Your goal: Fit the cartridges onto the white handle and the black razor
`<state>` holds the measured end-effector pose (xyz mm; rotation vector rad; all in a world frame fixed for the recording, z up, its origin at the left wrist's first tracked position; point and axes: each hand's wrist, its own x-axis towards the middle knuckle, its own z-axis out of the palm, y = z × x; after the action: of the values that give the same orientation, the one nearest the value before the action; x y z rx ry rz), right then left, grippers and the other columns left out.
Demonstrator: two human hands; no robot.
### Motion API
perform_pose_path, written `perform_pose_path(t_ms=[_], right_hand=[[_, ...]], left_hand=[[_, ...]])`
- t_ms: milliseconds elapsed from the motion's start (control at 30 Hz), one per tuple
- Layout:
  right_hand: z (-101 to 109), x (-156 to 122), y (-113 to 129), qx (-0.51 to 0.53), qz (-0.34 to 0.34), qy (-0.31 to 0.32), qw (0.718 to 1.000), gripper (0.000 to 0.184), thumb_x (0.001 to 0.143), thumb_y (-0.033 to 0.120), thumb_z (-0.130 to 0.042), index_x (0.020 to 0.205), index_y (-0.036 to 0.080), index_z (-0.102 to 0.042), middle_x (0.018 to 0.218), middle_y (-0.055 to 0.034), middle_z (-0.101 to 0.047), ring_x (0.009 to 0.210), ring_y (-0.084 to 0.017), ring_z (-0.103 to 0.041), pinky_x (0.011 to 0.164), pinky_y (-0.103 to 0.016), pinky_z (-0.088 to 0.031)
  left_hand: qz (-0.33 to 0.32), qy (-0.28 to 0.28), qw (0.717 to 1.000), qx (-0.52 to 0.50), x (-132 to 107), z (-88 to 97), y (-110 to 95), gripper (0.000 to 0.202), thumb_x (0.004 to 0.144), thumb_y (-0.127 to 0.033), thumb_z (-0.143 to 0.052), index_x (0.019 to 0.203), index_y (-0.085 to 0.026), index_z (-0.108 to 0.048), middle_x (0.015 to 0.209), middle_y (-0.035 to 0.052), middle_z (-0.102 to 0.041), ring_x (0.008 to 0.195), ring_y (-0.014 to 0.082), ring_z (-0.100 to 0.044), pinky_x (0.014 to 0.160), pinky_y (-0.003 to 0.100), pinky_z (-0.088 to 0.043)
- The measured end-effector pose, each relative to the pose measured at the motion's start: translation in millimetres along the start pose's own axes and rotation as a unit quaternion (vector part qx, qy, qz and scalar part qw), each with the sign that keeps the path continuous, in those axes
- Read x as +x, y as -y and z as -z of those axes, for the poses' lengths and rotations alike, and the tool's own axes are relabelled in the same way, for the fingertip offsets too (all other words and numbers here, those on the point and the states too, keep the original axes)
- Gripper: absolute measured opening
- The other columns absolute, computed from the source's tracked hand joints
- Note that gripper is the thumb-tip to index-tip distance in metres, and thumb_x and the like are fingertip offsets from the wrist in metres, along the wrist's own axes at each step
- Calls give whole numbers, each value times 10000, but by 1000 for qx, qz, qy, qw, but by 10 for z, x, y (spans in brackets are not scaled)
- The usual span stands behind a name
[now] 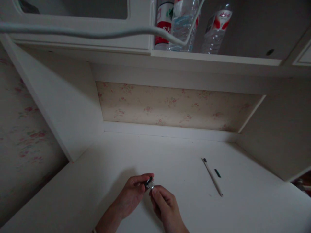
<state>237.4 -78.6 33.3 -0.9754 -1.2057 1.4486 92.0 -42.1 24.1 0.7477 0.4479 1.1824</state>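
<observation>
Above a white desk [184, 161], the left hand [128, 196] is gripping a small object [149, 183] by its black side, the right hand [165, 204] pinching its silver, rightward end.

This looks like a home. Floral wallpaper [155, 105] backs a white counter [155, 152], with bottles [221, 21] in the cabinet [218, 59] above.

Floral wallpaper [167, 105] — white desk [170, 153]

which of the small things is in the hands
The black-and-silver piece, held by left hand and right hand; the pale stick and short dark strip lie untouched on the desk.
</observation>
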Motion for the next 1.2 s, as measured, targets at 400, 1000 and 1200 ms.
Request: perform_pose_path(t_ms=[400, 1000, 1200], right_hand=[[-12, -5, 46, 36, -7, 18, 999, 465, 827, 571, -536, 601, 170, -463, 485, 71, -334, 387, -42, -233, 380, -209, -140], [14, -3, 60, 105, -54, 82, 990, 465, 775, 602, -583, 655, 159, -511, 414, 89, -377, 309, -27, -212, 315, -186, -111], [0, 5, 47, 119, -52, 80, 988, 466, 782, 608, -573, 709, 149, -542, 414, 96, -400, 281, -22, -236, 312, -188, -124]], left_hand=[[13, -9, 1000, 1, 1, -34, -26, 314, 516, -254, -874, 806, -200, -766, 997, 48, -732, 904, 162, -625, 830, 250, -433], [35, 4, 999, 17, -18, 44, -17, 268, 533, -244, -865, 781, -203, -771, 1000, 70, -738, 896, 186, -639, 825, 277, -436], [32, 11, 999, 4, -15, 46, 3, 292, 555, -251, -857, 828, -208, -764, 1032, 64, -729, 928, 189, -635, 838, 283, -437]])
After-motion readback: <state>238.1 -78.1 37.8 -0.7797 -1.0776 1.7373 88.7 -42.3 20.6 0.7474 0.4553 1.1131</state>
